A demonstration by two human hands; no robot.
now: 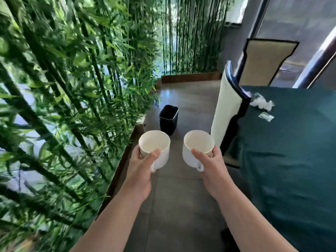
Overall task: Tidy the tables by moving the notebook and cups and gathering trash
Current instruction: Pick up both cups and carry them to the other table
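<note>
I hold two white mugs upright over the grey floor, both empty inside. My left hand (141, 167) grips the left mug (154, 142) by its rim, thumb over the edge. My right hand (211, 164) grips the right mug (198, 143) the same way. On the table with the dark green cloth (291, 160) at the right lie a crumpled white tissue (261, 102) and a small clear wrapper (266, 116), both near the table's far left corner. No notebook is in view.
A black waste bin (168, 119) stands on the floor just beyond the mugs. Bamboo plants in a wooden planter (123, 166) line the left side. A cream chair back (227, 110) stands against the table, with another chair (265, 62) behind.
</note>
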